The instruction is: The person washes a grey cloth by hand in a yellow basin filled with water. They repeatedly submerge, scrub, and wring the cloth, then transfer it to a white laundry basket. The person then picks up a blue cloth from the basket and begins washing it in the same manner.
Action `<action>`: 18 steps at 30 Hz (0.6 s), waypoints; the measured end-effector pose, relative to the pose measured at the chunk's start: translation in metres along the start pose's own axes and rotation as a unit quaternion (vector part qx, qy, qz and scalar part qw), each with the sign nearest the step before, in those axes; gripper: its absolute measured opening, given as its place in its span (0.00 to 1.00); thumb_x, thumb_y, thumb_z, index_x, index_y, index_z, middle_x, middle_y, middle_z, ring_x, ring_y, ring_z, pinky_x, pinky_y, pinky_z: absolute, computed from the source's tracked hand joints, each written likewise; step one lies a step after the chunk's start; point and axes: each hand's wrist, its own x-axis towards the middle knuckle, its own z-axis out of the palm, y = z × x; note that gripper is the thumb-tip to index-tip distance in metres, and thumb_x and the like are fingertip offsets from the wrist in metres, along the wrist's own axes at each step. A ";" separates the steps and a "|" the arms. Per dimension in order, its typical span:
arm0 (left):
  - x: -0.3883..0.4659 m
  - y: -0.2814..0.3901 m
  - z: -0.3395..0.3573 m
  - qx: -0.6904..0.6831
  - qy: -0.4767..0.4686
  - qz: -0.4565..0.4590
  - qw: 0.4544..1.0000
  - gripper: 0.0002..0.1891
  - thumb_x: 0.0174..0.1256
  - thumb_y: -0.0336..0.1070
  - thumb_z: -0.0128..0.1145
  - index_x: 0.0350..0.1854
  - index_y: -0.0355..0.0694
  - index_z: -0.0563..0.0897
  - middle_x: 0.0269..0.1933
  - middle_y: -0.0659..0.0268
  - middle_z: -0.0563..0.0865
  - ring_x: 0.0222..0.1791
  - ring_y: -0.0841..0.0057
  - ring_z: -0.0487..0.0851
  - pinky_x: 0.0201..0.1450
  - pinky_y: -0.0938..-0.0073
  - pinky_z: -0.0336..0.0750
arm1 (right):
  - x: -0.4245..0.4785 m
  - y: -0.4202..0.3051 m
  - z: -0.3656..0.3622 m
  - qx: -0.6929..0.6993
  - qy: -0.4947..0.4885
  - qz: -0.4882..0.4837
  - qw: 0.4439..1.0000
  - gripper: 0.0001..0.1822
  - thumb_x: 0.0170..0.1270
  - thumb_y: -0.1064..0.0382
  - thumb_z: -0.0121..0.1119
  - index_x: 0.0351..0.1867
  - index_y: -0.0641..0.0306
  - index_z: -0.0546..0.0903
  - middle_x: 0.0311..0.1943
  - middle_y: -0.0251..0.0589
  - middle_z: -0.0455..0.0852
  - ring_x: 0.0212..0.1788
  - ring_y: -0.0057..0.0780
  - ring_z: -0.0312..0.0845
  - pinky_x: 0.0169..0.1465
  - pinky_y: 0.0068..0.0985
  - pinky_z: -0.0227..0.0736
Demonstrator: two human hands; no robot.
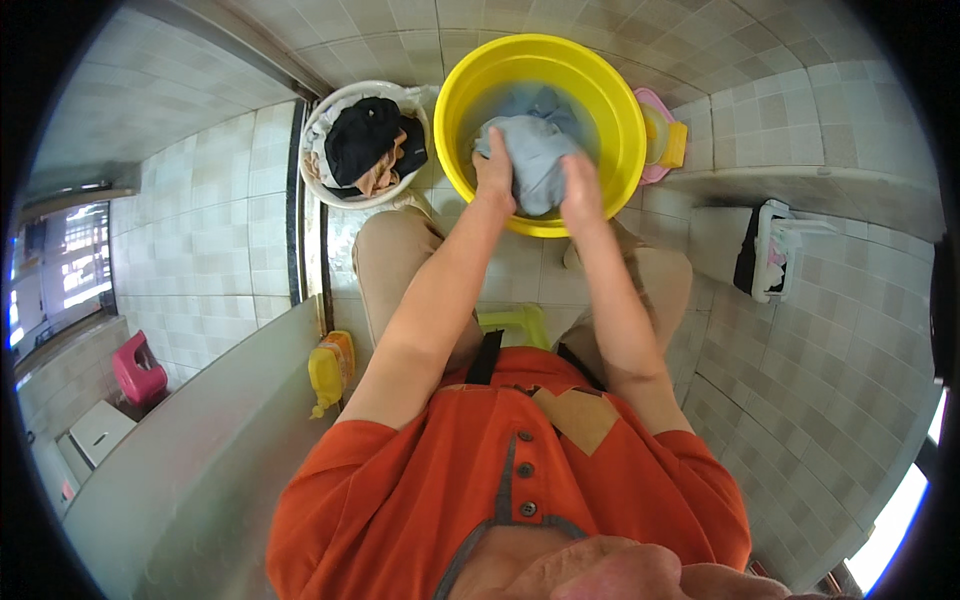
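Note:
A round yellow plastic basin (450, 150) stands on the tiled floor before me, with cloudy water in it. Between my hands is a bunched light blue-grey cloth (534, 161), lifted against the near side of the basin. My left hand (495, 169) grips its left side, thumb on top. On its right side lies my right hand (581, 184), blurred, its fingers partly hidden. Darker blue cloth (551, 105) lies in the water behind the bundle.
Left of the basin, a white basket (309, 161) holds black, white and tan clothes. At its right are a pink basin (654, 174) and a yellow box (675, 145). A yellow bottle (326, 371) stands by the glass panel. A lidded bin (765, 251) is at the right wall.

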 end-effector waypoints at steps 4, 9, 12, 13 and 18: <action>0.147 -0.063 -0.046 -0.203 -0.146 0.076 0.965 0.27 0.66 0.51 0.51 0.62 0.39 0.66 0.52 0.56 0.77 0.47 0.60 0.79 0.50 0.59 0.74 | -0.061 -0.064 0.085 -0.186 -0.128 -0.099 0.969 0.10 0.57 0.59 0.52 0.33 0.64 0.75 0.28 0.55 0.78 0.32 0.56 0.75 0.36 0.42 0.69; 0.140 -0.108 -0.049 -0.258 -0.370 -0.107 0.886 0.23 0.66 0.43 0.52 0.60 0.39 0.69 0.53 0.55 0.77 0.47 0.60 0.79 0.49 0.58 0.75 | 0.017 -0.007 0.067 -0.517 0.031 -0.052 0.854 0.12 0.53 0.54 0.55 0.27 0.61 0.79 0.23 0.53 0.81 0.27 0.58 0.77 0.32 0.47 0.72; 0.001 -0.034 0.005 -0.026 -0.166 -0.056 0.984 0.15 0.67 0.34 0.46 0.54 0.37 0.74 0.49 0.57 0.80 0.46 0.61 0.79 0.47 0.59 0.75 | 0.055 -0.002 0.020 -0.512 0.087 0.056 0.853 0.20 0.57 0.50 0.52 0.44 0.63 0.78 0.35 0.58 0.84 0.38 0.56 0.80 0.42 0.46 0.74; -0.003 -0.029 0.007 -0.047 -0.159 -0.049 0.985 0.14 0.67 0.34 0.45 0.53 0.37 0.74 0.47 0.57 0.80 0.46 0.61 0.79 0.47 0.59 0.75 | 0.059 0.001 0.018 -0.495 0.093 0.051 0.862 0.22 0.58 0.49 0.51 0.47 0.64 0.77 0.36 0.59 0.83 0.39 0.56 0.80 0.44 0.46 0.74; 0.032 -0.023 -0.018 -0.089 -0.167 0.006 0.982 0.18 0.65 0.33 0.44 0.57 0.38 0.72 0.50 0.57 0.80 0.48 0.63 0.79 0.50 0.60 0.74 | -0.019 -0.030 0.077 -0.470 -0.055 0.036 0.880 0.29 0.54 0.45 0.53 0.51 0.66 0.75 0.36 0.60 0.83 0.39 0.58 0.80 0.46 0.47 0.73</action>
